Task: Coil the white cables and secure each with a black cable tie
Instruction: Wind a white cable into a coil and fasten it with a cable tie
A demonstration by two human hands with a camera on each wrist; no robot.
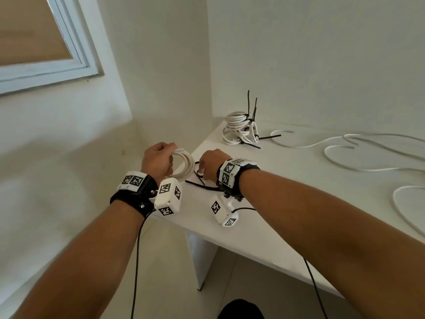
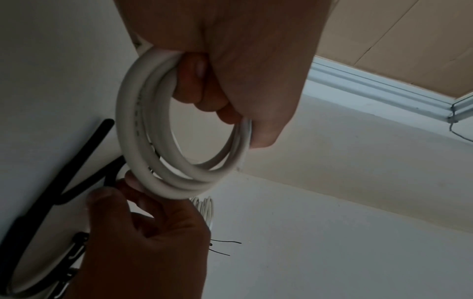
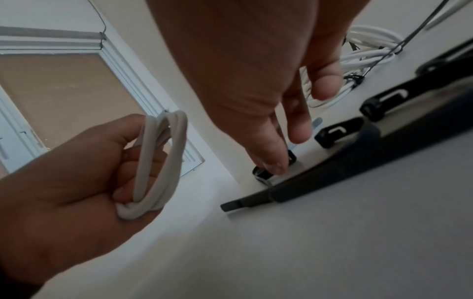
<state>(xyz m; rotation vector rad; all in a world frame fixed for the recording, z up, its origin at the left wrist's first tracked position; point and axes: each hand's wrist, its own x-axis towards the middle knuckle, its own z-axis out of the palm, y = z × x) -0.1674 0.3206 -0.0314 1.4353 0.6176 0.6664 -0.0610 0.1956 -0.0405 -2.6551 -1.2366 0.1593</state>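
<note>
Left hand (image 1: 158, 161) clenched around a coiled white cable (image 1: 184, 165), several loops held upright just off the left corner of the white surface (image 1: 287, 203); fingers curled through the ring, thumb pressed against its outside in the left wrist view. Right hand (image 1: 211, 163) at 3 o'clock of the coil, just beside it, lowered onto the surface with fingertips (image 3: 275, 165) on the head of a black cable tie (image 3: 263, 175); fingers mostly straight, seemingly touching rather than pinching, though hard to tell in the dim right wrist view. More loose black ties (image 3: 340, 131) lying flat close by, at 3 o'clock of that hand. At 1 o'clock, near the wall, a pile of finished coils (image 1: 240, 131) bound with black ties, tails sticking up. At 3 o'clock, well apart, loose white cable (image 1: 358, 148) snaking across the surface. Window frame (image 1: 76, 56) at 10 o'clock.
</note>
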